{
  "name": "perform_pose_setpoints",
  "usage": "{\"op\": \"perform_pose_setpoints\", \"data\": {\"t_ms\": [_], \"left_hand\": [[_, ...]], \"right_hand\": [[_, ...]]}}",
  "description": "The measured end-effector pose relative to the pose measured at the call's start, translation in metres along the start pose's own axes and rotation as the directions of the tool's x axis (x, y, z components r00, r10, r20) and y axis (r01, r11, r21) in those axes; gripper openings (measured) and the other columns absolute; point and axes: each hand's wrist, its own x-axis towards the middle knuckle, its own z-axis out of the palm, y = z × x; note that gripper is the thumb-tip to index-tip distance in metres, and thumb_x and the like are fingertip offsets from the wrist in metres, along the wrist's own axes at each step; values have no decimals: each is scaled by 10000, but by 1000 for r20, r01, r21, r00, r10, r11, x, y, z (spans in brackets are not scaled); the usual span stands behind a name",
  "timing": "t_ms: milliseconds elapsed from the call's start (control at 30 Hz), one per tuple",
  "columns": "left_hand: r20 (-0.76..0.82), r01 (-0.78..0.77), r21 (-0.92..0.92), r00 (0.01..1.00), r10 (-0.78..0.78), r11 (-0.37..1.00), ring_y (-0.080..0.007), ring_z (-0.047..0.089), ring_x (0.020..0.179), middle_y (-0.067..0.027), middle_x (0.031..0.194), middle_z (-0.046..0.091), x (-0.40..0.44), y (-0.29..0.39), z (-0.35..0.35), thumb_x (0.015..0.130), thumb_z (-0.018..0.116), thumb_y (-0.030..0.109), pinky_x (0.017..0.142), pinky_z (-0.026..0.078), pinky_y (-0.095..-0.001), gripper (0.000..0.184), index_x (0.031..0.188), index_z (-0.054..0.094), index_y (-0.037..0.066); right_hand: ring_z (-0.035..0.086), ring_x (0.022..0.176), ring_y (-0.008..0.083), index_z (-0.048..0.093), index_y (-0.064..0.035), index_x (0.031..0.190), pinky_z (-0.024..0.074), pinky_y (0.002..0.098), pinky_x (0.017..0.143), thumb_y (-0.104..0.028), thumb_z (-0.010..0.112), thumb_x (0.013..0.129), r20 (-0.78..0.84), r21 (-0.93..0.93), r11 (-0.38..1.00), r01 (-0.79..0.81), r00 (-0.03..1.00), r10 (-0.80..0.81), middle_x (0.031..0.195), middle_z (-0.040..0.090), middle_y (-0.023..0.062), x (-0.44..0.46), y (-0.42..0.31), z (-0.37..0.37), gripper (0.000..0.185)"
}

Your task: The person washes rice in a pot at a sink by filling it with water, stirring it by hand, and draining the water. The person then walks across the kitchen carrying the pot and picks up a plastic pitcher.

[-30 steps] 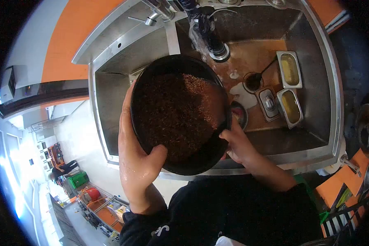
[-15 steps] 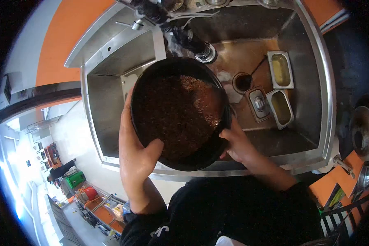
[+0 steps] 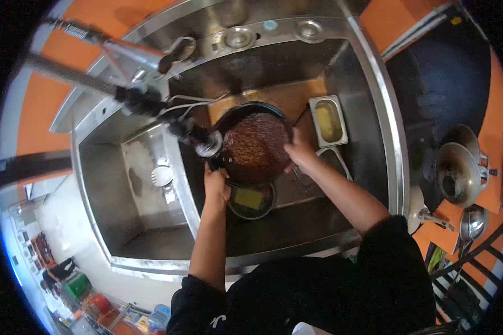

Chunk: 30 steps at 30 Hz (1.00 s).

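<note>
A round black pan [image 3: 233,115] holding dark brown, grainy-looking liquid [image 3: 255,142] is low in the right-hand sink basin. My left hand [image 3: 215,185] grips its near left side, fingers curled at the rim. On the opposite side, my right hand [image 3: 300,152] has hold of the rim, fingertips partly hidden. Over the pan's left edge hangs the black spray head [image 3: 209,146] of the tap. Partly beneath the pan, toward me, lies a round dark dish [image 3: 269,205] with a yellow-green pad [image 3: 248,198] in it.
Rectangular metal containers [image 3: 328,120] stand at the basin's right. A divider [image 3: 181,178] separates the left basin, where a white slotted utensil [image 3: 162,176] lies. Woks [image 3: 457,176] rest beyond the sink's right edge. Far left, a person [image 3: 58,272] is in the background.
The pan has gone down and away from me into the right basin, still held by both hands. The view has shifted, showing the sprayer over its left edge and the dish beneath.
</note>
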Motion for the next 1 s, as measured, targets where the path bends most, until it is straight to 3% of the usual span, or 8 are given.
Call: {"op": "perform_pose_setpoints", "data": {"t_ms": [67,300,333,533,633,733,867,1000], "left_hand": [[-72,20,117,997,-12,993,-199,425,735,-59,890,486,56,-27,-13,668,465,-63,580,369,-279,531,1179,440,77],[140,149,18,979,-150,989,-280,486,1014,-128,1121,485,146,-68,-43,870,440,151,742,455,-485,335,1201,404,111],[111,121,0,987,-120,993,-283,452,1081,-115,1193,449,130,-63,-29,862,434,143,783,431,-519,404,1257,347,131],[34,117,-174,993,-113,978,-246,160,1312,-53,1417,210,93,-48,-10,805,436,168,999,155,-548,666,1393,126,219],[91,132,-145,989,-119,981,-216,104,1336,-43,1450,147,41,-34,-2,798,431,197,1027,82,-513,671,1397,131,184],[226,122,-67,969,-104,990,-201,106,1337,-36,1449,159,-9,-20,-4,800,417,218,1032,77,-491,637,1386,183,139],[332,113,-34,938,-95,993,-217,136,1331,-64,1441,181,-49,-18,-25,793,438,241,1038,108,-476,634,1369,226,84],[283,181,-36,945,-164,983,-211,208,1300,-60,1390,267,-82,-11,-38,790,437,219,1030,148,-451,584,1339,290,85]], "right_hand": [[577,746,325,85,-82,1355,524,316,401,-63,440,826,-105,-55,997,59,992,-65,1335,255,186,50,21,13,637],[571,872,309,253,-69,1322,538,401,622,-87,451,844,513,84,994,-74,858,21,1222,421,193,159,21,-19,518],[559,943,322,402,-30,1216,498,415,757,-106,435,852,287,-235,972,18,956,52,1199,458,204,143,0,-21,374],[572,921,336,572,-15,928,469,369,774,-82,420,816,354,-924,-21,382,831,-430,1039,562,219,195,93,-59,201],[561,946,315,598,-41,920,459,388,781,-81,455,777,72,-904,389,180,958,-276,948,601,176,194,90,-41,206],[552,942,316,624,-37,849,463,397,770,-78,486,745,223,-893,313,325,921,-321,922,615,128,249,146,-49,178],[558,925,283,641,-35,788,481,385,724,-96,512,726,623,-778,-404,482,679,-389,916,626,98,216,110,-54,156],[528,999,242,637,-61,790,476,367,712,-95,549,716,536,-841,-177,511,834,-135,883,616,90,157,47,-30,121]]}}
